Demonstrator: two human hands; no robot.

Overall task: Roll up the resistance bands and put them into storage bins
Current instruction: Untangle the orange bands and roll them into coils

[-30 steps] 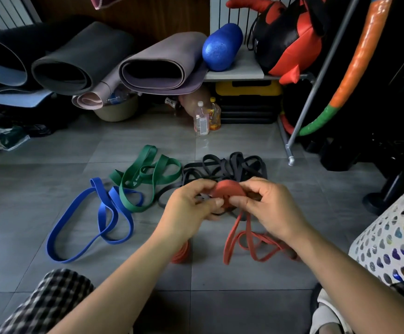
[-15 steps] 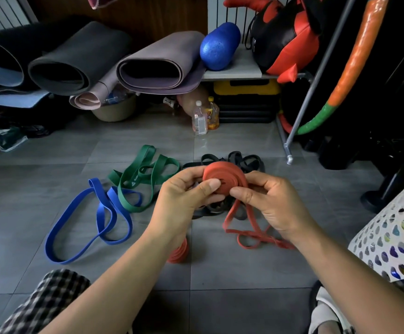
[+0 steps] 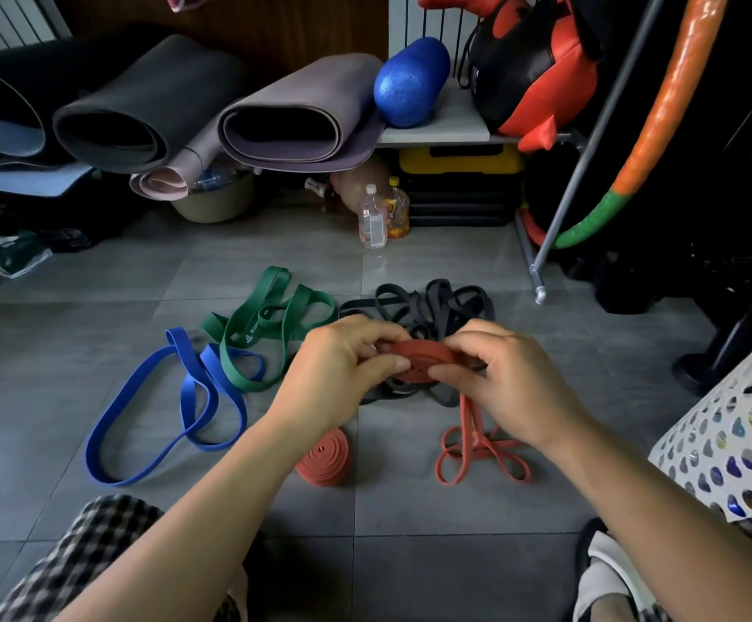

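Between the two hands sits a half-wound red band [image 3: 423,359]. The left hand [image 3: 342,365] pinches one side of the coil with thumb and fingers, and the right hand [image 3: 513,379] grips the other, fingers curled. The band's loose tail [image 3: 477,446] drops below the right hand to the floor [image 3: 73,334]. Under the left wrist lies a red roll [image 3: 324,457]. Just beyond the hands is a black tangle [image 3: 437,307]. Left of them lie a green band [image 3: 275,316] and a blue band [image 3: 176,406], and at far right stands a white bin [image 3: 733,442].

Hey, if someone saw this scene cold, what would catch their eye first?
The left hand and right hand grip a half-wound red band at centre, its tail trailing below. A finished red roll lies below the left hand, and a loose blue band, green band and black bands sprawl behind.
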